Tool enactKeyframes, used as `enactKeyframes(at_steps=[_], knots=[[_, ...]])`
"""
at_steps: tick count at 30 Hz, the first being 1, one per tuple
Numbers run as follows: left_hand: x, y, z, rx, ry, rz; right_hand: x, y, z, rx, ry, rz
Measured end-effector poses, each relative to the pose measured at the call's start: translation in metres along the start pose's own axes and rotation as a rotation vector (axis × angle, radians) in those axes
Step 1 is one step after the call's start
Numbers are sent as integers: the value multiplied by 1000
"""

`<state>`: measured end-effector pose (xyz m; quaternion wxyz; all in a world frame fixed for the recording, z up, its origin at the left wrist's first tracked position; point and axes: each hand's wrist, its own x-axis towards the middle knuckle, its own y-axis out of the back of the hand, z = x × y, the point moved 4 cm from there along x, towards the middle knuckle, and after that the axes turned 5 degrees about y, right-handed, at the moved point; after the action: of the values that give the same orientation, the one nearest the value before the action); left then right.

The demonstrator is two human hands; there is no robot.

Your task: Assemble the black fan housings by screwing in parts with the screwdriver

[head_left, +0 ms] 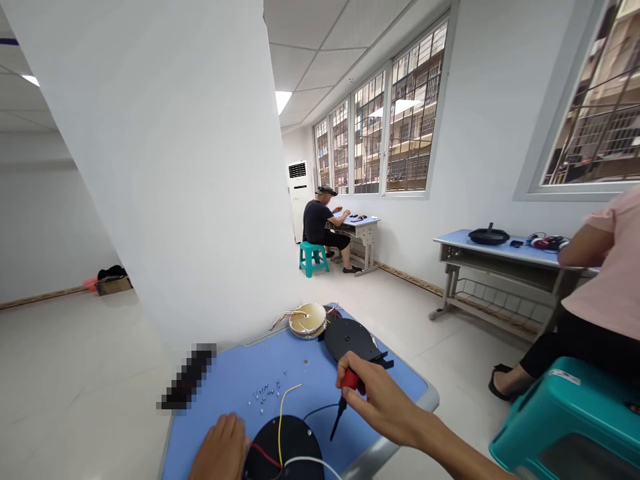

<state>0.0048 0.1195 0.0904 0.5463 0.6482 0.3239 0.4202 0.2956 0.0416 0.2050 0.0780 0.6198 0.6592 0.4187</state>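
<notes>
My right hand [375, 397] is closed around the red handle of a screwdriver [349, 380]. The black shaft points down and left, its tip free above the blue table. Below, at the bottom edge of the view, lies a round black disc [285, 443] with yellow, red and white wires rising from it. At its left rim is my left hand [220, 447], fingers close together and bent against the disc; its thumb side touches the rim. Loose small screws [265, 393] are scattered on the table beyond the disc. The disc's near part is cut off by the frame.
On the blue table [225, 380], a second black disc [350, 339] and gold round plates [307, 320] with wires lie toward the far edge. A white pillar [200, 200] stands just beyond. One person sits on the right beside a teal stool [575, 407]; another works farther back.
</notes>
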Motion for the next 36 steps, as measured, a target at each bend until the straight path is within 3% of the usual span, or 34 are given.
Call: enactKeyframes(at_steps=[2, 4, 7, 11, 15, 19, 22, 28, 36], knots=[[19, 21, 1, -12, 115, -57, 9, -10, -2, 1, 60, -9], [37, 29, 4, 1, 172, -103, 18, -20, -2, -3, 105, -19], [56, 20, 7, -3, 206, -141, 30, -31, -2, -21, 141, -33], [60, 3, 9, -61, 223, -155, 38, -38, -3, -52, 179, -54], [50, 13, 16, -137, 225, -113, 39, -41, -2, -74, 196, -75], [33, 28, 44, -421, 38, 25, 40, -43, -1, -84, 199, -86], [19, 19, 67, -536, -185, 62, 43, -44, -3, -89, 200, -94], [17, -19, 74, -283, -333, 191, 48, -46, -10, -122, 216, -131], [13, -30, 79, -49, -433, 331, 37, -55, -19, -218, 198, -154]])
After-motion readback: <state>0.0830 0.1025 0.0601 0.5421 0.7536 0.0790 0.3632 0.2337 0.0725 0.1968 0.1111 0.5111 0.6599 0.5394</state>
